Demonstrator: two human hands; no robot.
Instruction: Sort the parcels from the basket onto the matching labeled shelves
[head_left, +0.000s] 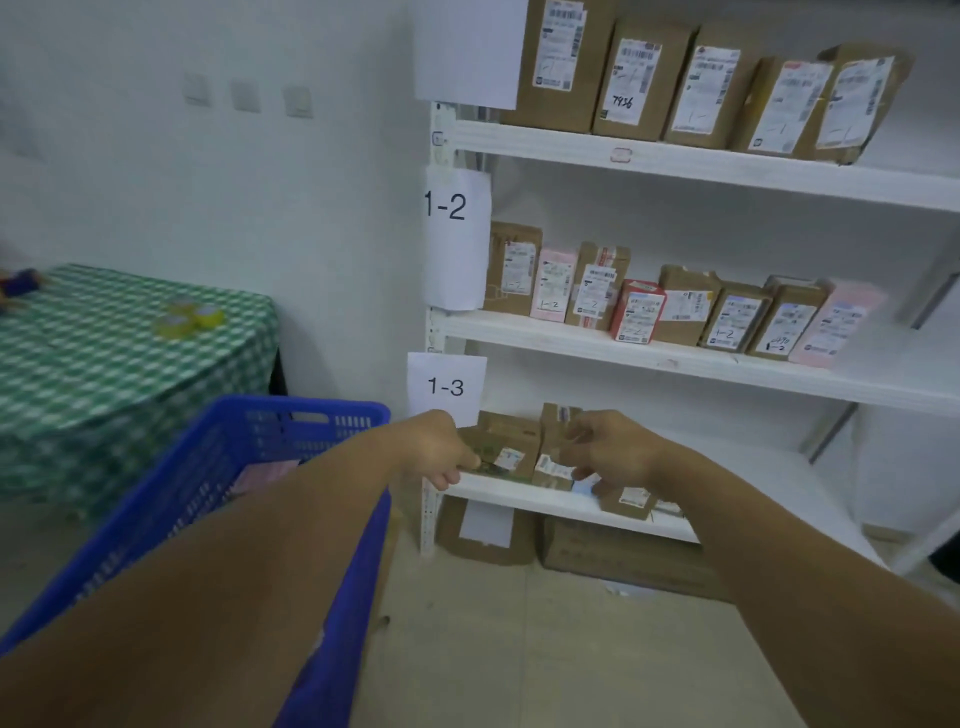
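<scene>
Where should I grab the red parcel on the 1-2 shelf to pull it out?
Probably by its top edge, with your fingers coming from the front and above. The red parcel stands upright near the front of the 1-2 shelf, label facing out, with open space over it. Brown parcels crowd both its sides, so a side pinch has little room.

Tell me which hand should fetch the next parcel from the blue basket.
Left, probably. The left hand reaches across the blue plastic basket; the right hand is farther away, among brown cardboard parcels.
</scene>
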